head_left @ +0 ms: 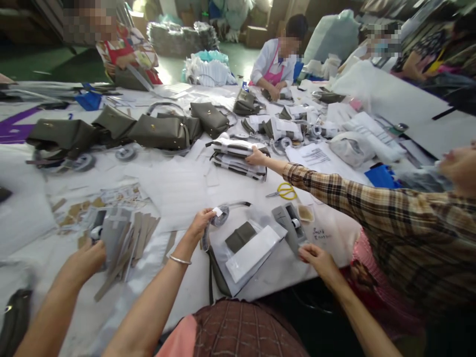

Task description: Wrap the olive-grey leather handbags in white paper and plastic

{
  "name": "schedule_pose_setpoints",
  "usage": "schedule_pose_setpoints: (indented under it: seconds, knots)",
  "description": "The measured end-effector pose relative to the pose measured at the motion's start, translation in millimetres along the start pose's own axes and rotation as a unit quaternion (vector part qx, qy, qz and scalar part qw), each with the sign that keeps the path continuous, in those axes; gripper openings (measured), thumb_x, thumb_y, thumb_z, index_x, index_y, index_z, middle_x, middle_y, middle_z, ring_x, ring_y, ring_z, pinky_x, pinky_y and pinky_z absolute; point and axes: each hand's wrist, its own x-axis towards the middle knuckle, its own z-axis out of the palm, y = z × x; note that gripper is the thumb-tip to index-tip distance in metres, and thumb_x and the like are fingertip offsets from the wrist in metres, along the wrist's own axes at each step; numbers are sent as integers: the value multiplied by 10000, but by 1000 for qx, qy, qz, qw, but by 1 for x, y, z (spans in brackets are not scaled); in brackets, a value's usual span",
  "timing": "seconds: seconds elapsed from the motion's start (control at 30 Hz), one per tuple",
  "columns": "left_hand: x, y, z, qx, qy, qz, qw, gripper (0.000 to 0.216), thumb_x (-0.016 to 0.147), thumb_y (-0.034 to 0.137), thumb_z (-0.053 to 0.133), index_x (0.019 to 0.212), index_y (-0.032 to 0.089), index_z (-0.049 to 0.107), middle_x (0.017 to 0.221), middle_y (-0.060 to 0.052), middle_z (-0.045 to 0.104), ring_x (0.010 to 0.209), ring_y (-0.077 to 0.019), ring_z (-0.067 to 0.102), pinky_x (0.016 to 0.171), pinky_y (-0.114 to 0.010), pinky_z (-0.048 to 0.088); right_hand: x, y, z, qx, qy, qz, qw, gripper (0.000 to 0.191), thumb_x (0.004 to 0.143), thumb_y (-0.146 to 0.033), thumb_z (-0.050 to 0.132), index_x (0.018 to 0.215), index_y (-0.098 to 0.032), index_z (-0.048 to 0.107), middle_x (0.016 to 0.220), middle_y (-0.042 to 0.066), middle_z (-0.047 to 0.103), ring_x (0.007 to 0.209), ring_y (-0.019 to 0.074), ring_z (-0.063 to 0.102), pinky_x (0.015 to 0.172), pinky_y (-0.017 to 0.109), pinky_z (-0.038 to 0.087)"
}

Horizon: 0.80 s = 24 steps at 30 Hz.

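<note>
My left hand (203, 222), with a silver bangle on its wrist, pinches a small white piece (217, 211). Just beside its fingertips is a grey wrapped coil (222, 218) on a bag handle. Below lies a dark olive bag in clear film, with an olive flap piece (240, 237) and a folded white sheet (253, 254) on top. My right hand (316, 259) has its fingers closed at the near end of a grey tape dispenser (288, 223); whatever is between them is too small to make out.
A co-worker's hand (256, 156) in a plaid sleeve rests on stacked wrapped bags (238, 166). Another person's hand (87, 260) is by a second dispenser at left. Yellow-handled scissors (285, 191), cardboard strips (139, 238) and olive bags (159, 131) lie on the table.
</note>
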Motion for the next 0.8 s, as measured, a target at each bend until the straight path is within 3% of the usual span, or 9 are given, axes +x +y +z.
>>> schedule_pose_setpoints:
  seconds: [0.17,0.23,0.33,0.57,0.8]
  knots:
    - [-11,-7,5,6,9,21,1000,380,516,296,790,829,120,667,679,-14,677,585,-124,573,600,-241,423,-3,-123,122,146,-177,-70,971,347,701,-525,725,743,-185,664,717,19,669,696,169,601,721,305,485]
    - [-17,-9,8,14,13,35,999,395,535,306,782,860,124,650,685,-15,673,589,-130,580,591,-244,427,0,-149,161,185,-210,-71,957,344,679,-509,755,727,-184,653,683,1,656,658,150,588,685,288,475]
    - [-25,-10,11,18,12,51,998,408,558,317,771,894,135,628,700,-13,669,602,-139,597,602,-253,444,11,-160,198,209,-208,-60,954,332,651,-481,780,702,-182,646,633,-20,639,612,125,567,639,264,455]
    - [-30,-13,13,-22,-14,31,999,433,554,311,790,904,138,602,709,-26,677,605,-144,607,607,-261,447,39,-134,229,205,-152,-24,967,392,559,-499,824,633,-168,626,532,-30,607,515,107,525,540,248,414]
    - [-24,-19,5,-76,-40,-9,996,428,548,306,796,900,125,636,736,-21,682,615,-132,609,623,-248,448,43,-133,231,237,-173,14,956,529,478,-455,878,772,-200,519,549,-32,652,510,143,602,565,275,491]
